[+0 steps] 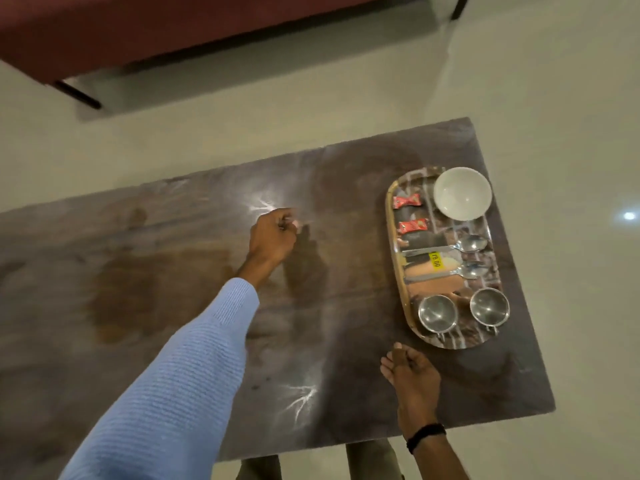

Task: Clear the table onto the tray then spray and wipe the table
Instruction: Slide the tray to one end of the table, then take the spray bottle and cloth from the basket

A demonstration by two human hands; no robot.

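Tray, right of frame on the counter, long axis top-to-bottom, lies rightward of my left hand, clenched on a small pale item mid-frame; my right hand, released, is nearer, just below it.

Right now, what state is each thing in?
Left hand: fingers curled at the tabletop, contents unclear.
Right hand: open, cupped, nothing seen in it.
Tray: on table, loaded.
Bowl: upright, empty.
Cups: both upright, empty.
Spoons: both flat on tray.
Candies: both wrapped, on tray.
Table: brownish patch left of centre.
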